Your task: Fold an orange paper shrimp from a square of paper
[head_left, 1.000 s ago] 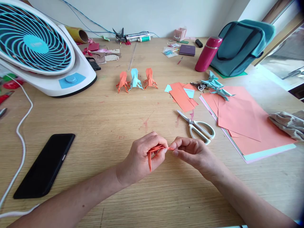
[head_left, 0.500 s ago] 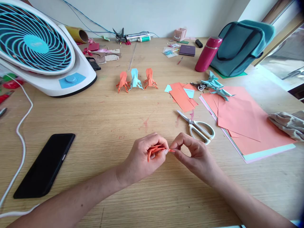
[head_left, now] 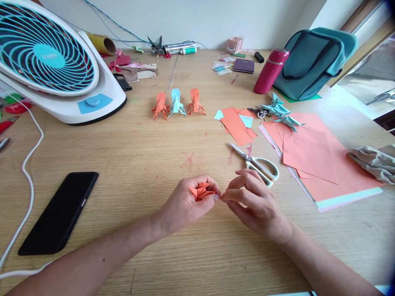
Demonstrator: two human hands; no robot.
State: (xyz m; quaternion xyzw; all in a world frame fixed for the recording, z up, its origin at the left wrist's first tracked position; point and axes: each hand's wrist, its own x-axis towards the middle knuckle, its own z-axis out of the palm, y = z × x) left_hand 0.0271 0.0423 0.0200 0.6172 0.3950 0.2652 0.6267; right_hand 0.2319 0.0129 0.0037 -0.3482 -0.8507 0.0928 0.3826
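My left hand (head_left: 185, 205) is closed around a small folded orange paper piece (head_left: 200, 191), whose points stick up between the fingers. My right hand (head_left: 256, 205) pinches the piece's right tip with thumb and forefinger, its other fingers raised. Both hands hover just above the wooden table (head_left: 138, 156) near its front edge. White-handled scissors (head_left: 257, 165) lie shut just beyond my right hand.
Three finished origami figures (head_left: 176, 102), two orange and one blue, stand in a row at mid-table. Orange sheets (head_left: 311, 152) and scraps (head_left: 237, 121) lie right. A fan (head_left: 52, 61) and white cable (head_left: 27, 164) are left, a black phone (head_left: 60, 211) front left. A flask (head_left: 270, 70) and bag (head_left: 311, 57) stand behind.
My left hand has turned the orange piece so its points face up. My right hand has rolled over, its fingers lifting while it keeps pinching the tip.
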